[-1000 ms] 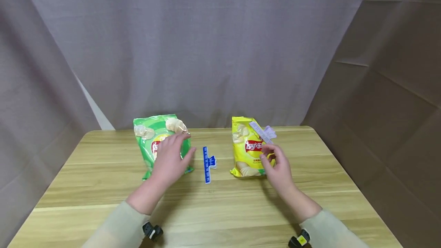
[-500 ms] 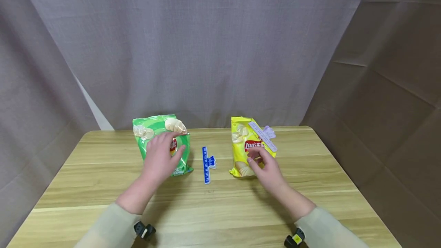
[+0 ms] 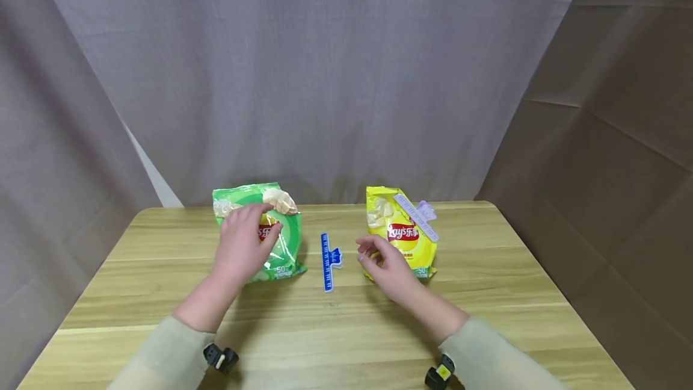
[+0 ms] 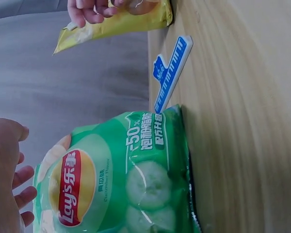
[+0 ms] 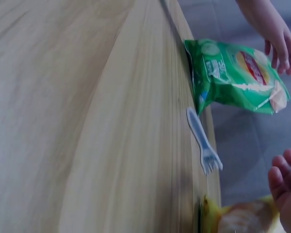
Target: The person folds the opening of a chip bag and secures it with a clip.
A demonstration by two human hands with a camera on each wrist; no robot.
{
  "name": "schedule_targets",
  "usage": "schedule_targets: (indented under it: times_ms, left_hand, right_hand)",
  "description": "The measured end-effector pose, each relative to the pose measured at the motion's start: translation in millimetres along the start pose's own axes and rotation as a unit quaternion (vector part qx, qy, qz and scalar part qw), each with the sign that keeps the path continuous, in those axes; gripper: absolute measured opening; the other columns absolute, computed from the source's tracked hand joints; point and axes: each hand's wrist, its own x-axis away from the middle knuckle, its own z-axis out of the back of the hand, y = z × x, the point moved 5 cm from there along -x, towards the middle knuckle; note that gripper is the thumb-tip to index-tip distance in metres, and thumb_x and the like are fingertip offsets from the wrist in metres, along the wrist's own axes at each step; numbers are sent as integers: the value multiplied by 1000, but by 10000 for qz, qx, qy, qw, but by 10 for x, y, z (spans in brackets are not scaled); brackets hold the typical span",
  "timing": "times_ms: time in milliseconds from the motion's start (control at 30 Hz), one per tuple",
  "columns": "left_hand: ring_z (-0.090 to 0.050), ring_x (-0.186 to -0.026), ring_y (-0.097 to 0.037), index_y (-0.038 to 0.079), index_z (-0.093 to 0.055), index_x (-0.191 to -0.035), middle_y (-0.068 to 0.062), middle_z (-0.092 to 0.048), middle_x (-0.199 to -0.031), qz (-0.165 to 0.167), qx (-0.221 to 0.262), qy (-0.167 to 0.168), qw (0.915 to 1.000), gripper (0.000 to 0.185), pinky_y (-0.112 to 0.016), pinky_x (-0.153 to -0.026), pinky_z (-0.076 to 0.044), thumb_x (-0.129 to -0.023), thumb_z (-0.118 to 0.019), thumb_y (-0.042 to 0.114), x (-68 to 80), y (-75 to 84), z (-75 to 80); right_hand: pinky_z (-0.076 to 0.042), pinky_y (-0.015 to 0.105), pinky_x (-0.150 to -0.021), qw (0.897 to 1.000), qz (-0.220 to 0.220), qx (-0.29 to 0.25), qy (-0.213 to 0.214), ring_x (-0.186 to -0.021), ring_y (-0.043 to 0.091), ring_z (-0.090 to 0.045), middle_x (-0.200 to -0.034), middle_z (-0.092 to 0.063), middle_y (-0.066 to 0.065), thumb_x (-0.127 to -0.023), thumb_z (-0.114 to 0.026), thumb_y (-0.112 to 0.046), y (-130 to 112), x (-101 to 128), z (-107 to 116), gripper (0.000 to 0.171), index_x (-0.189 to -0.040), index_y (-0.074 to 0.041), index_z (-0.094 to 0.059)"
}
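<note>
Both empty, both loosely curved: with left hand [image 3: 240,245], best steady green bag [image 3: 288,241]; with right hand [image 3: 391,269], lower to blue clip [image 3: 327,265] and pinch squarely.

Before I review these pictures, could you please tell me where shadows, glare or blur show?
Head view: soft shadows fall on the wood-grain table; left wrist view: the green chip bag has readable lettering; right wrist view: white glare streaks that bag, and the yellow chip bag looks blurred at the frame's bottom edge.
</note>
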Motion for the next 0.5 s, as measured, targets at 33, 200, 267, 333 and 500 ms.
schedule_targets:
  times_ms: [33, 200, 267, 333, 500]
  left_hand:
    - [-46, -124, -39, 5, -57, -130, -17, -59, -129, 6, -5, -1, 10000, 46, -57, -106, -29, -95, -64, 32, -6, -2, 8]
    - [-46, -123, -40, 4, -57, -131, -17, -58, -129, 24, -77, 21, 10000, 46, -58, -104, -30, -94, -65, 32, -62, -24, 63]
    - [-46, -122, -40, 5, -57, -131, -17, -58, -129, 24, -168, 12, 9999, 46, -58, -103, -30, -95, -64, 32, -95, -41, 86]
    - [-46, -123, -41, 5, -57, -130, -17, -58, -129, 27, -265, -1, 9996, 46, -58, -103, -30, -95, -64, 33, -135, -59, 112]
    - [-44, -125, -44, 6, -55, -134, -20, -56, -133, 100, -471, -62, 9988, 48, -60, -104, -29, -96, -61, 34, -243, -92, 166]
  right_hand:
    - [-50, 26, -76, 10000, -50, 25, -61, -92, 15, -58, -101, -63, -1, -95, -65, -10, -5, -13, -35, 26, -121, -7, -62]
    - [-50, 27, -78, 9992, -263, 106, -293, -94, 14, -58, -102, -62, -2, -96, -63, -11, -38, -79, -209, 30, -125, -8, -61]
    - [-50, 27, -80, 9989, -276, 82, -358, -95, 15, -58, -103, -62, -1, -96, -63, -11, -50, -104, -278, 32, -127, -6, -61]
    - [-50, 27, -80, 9988, -259, 39, -425, -96, 15, -58, -103, -62, 0, -96, -62, -11, -57, -136, -346, 33, -128, -3, -60]
    - [-51, 28, -81, 9986, -232, -13, -480, -96, 16, -58, -103, -62, 1, -97, -61, -13, -78, -228, -478, 34, -130, -3, -60]
